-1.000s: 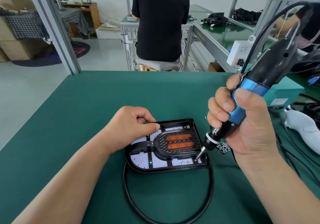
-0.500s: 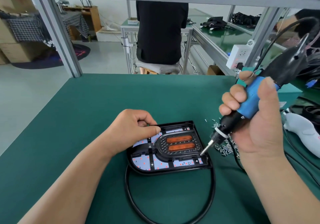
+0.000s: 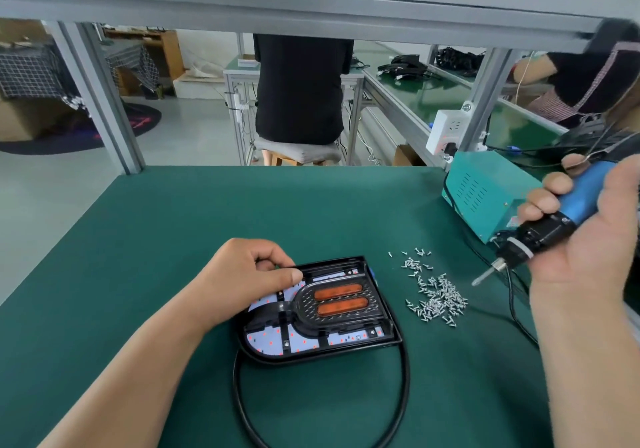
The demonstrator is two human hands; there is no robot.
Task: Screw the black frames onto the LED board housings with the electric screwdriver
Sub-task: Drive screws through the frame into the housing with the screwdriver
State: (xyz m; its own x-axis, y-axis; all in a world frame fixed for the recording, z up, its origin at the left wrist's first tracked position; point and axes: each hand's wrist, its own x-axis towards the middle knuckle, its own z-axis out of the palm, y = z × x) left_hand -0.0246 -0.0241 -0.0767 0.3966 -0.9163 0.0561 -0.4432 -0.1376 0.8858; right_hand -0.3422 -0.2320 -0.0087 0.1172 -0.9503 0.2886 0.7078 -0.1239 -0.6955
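An LED board housing (image 3: 393, 335) lies on the green mat, its black frame (image 3: 287, 312) seated over the white board, with two orange lenses in the middle. My left hand (image 3: 249, 274) presses on the housing's far left corner, fingers curled on the frame. My right hand (image 3: 588, 233) grips the blue-and-black electric screwdriver (image 3: 540, 229) at the right, lifted off the mat. Its bit points down-left, above and right of a pile of small silver screws (image 3: 434, 297).
A teal power box (image 3: 481, 195) stands at the back right with cables running past it. A black cable (image 3: 403, 388) loops from the housing toward me. A person in black sits at the bench beyond; another works at the far right.
My right hand lifted the screwdriver off the housing's near right corner and swung it up and to the right, uncovering the screw pile. My left hand stayed on the frame.
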